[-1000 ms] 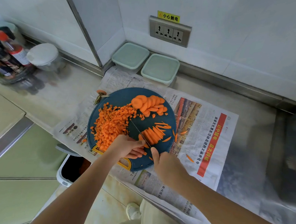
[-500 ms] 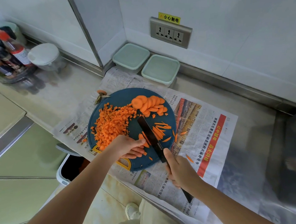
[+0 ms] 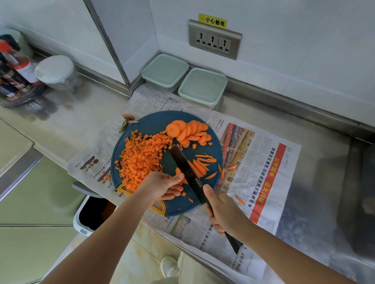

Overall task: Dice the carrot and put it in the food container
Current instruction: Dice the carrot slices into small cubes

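Note:
A round dark-blue cutting board (image 3: 157,122) lies on newspaper. A heap of diced carrot (image 3: 141,158) covers its left half. Round carrot slices (image 3: 189,131) lie fanned at the far edge, and thin carrot strips (image 3: 202,165) lie at the right. My right hand (image 3: 224,211) grips the handle of a black knife (image 3: 186,170), whose blade lies tilted flat over the board's middle. My left hand (image 3: 163,185) rests on the board's near part, fingers curled over a few carrot pieces beside the blade. Two lidded pale-green food containers (image 3: 165,69) (image 3: 202,85) stand against the back wall.
Newspaper (image 3: 269,169) covers the counter under the board. A carrot top (image 3: 128,119) lies beside the board's left edge. Bottles (image 3: 12,67) and a white-lidded jar (image 3: 55,69) stand at the far left. A bin (image 3: 92,213) sits below the counter edge. A sink (image 3: 369,199) is at the right.
The knife went from upright on its edge among the strips to tilted flat, and my right hand slid back toward me along the handle. My left hand stayed in place.

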Available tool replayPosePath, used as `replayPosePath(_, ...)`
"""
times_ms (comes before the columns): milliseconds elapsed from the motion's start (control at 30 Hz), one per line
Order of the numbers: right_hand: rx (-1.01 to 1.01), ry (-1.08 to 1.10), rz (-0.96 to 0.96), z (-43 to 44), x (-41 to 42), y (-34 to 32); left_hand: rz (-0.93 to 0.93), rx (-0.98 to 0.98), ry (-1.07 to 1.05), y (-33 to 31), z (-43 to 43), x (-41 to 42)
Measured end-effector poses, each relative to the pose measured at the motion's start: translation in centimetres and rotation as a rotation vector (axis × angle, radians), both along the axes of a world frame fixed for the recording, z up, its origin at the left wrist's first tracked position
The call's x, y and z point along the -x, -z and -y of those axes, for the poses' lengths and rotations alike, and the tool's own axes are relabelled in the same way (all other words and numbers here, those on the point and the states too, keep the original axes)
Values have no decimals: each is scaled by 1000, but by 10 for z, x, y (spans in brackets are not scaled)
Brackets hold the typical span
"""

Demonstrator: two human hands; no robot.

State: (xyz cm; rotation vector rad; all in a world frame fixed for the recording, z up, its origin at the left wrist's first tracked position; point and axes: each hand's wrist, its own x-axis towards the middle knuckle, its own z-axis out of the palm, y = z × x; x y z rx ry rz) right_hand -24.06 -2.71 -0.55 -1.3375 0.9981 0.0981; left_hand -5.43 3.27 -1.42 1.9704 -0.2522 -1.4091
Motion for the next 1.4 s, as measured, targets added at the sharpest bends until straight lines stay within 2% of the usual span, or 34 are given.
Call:
replayPosePath(167,155,-54,-28,-2,-1,0,8,55,137,-2,-2,-3)
replayPosePath(367,242,-89,-71,-2,-5,1,170,108,307,0,-4,1)
replayPosePath(700,271,-126,-141,-5,-16,-9,36,53,305,-3,1,-7)
replayPosePath(1233,353,-166,-188,-8,-25,-12,15,75,282,-2,-1,-6)
replayPosePath(1400,292,-173,-201,-11,-12,-12,35,86,315,0,-2,-7)
